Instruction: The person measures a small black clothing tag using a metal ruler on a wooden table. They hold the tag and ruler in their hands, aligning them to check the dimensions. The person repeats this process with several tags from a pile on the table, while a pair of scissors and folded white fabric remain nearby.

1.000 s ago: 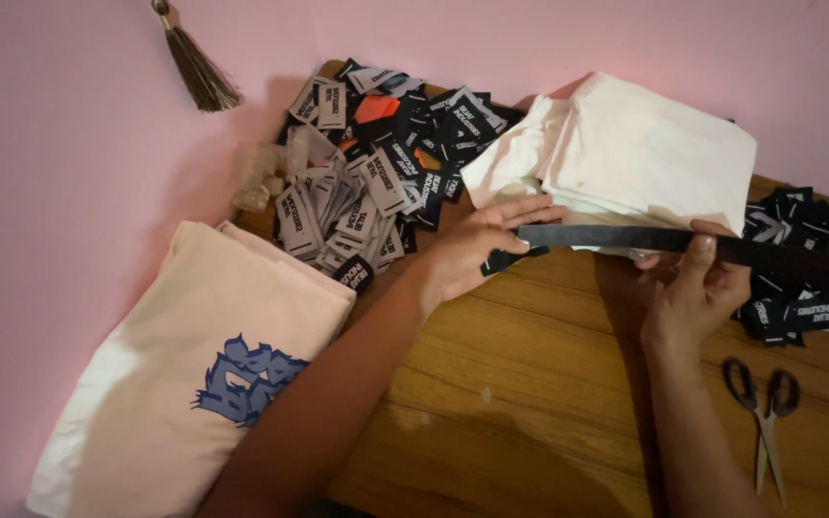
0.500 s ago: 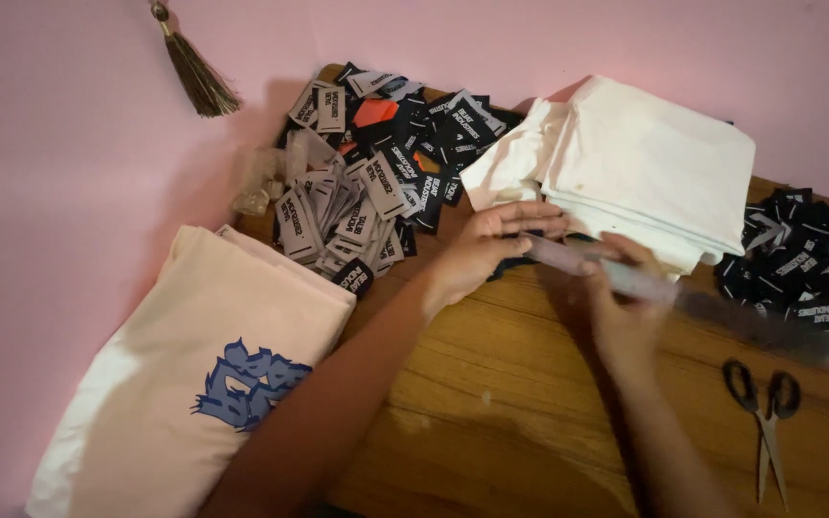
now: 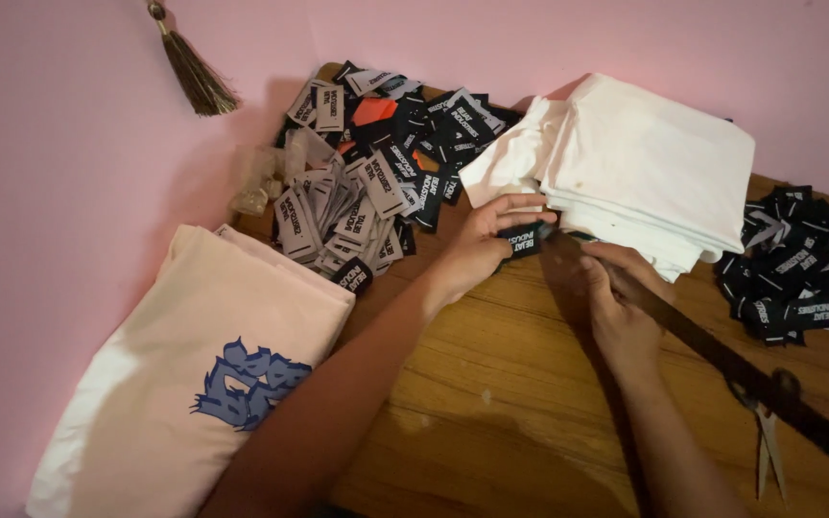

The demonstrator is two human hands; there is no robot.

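The left hand (image 3: 480,251) pinches the end of a long black woven ribbon (image 3: 722,357) at a stack of folded white cloth (image 3: 645,168). The right hand (image 3: 621,312) closes around this ribbon, which runs across the brown wooden worktop (image 3: 520,403) to the right.

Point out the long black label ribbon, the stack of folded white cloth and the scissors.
long black label ribbon (image 3: 722,357), head view, mid-length of the strip.
stack of folded white cloth (image 3: 659,158), head view, top sheet.
scissors (image 3: 769,446), head view, blades.
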